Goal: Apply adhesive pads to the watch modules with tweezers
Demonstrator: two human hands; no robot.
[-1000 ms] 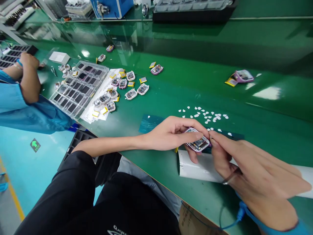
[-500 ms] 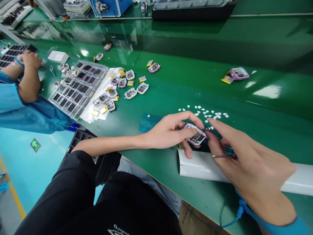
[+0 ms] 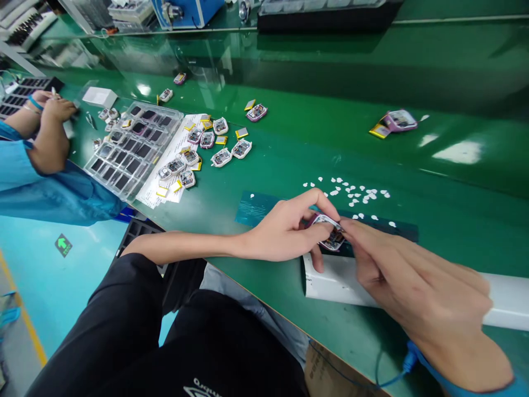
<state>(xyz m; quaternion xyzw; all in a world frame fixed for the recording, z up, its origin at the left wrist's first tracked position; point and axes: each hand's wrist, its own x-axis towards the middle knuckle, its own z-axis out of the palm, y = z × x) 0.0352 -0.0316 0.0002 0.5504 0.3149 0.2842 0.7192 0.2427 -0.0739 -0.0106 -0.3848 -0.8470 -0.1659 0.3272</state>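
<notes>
Small pink-cased module (image 3: pixel 330 236), circuit side up, pinched in the fingers of the left hand (image 3: pixel 289 231) just above the near edge of the green surface (image 3: pixel 289 160). Left thumb below it, forefinger curled over the top. Right hand (image 3: pixel 417 292) pressed in from the other side, fingertips (image 3: pixel 351 229) closed narrow on the module's right edge; whether anything small sits between them, cannot tell. Blue wrist strap with coiled lead (image 3: pixel 407 358) at the right wrist. Directly beneath both hands, a white strip of backing paper (image 3: pixel 330 284) lying flat, and a dark teal mat (image 3: pixel 256 207) behind it.

Just beyond, a scatter of little white peeled bits (image 3: pixel 351 193), seemingly many pieces already stripped. Further left, a cluster of like modules (image 3: pixel 206 146) with yellow tabs on a printed sheet (image 3: pixel 173 160), judged as stock waiting or finished; which, not clear. Beside those, a clear compartment tray (image 3: pixel 132 146) partly filled with dark parts. One more pink module with yellow piece (image 3: pixel 394 121) well apart at far right. At far left, a co-worker's blue sleeve (image 3: pixel 45 187) and hands (image 3: pixel 53 107) over a black tray. Work on the held module judged mid-way, not yet set down.
</notes>
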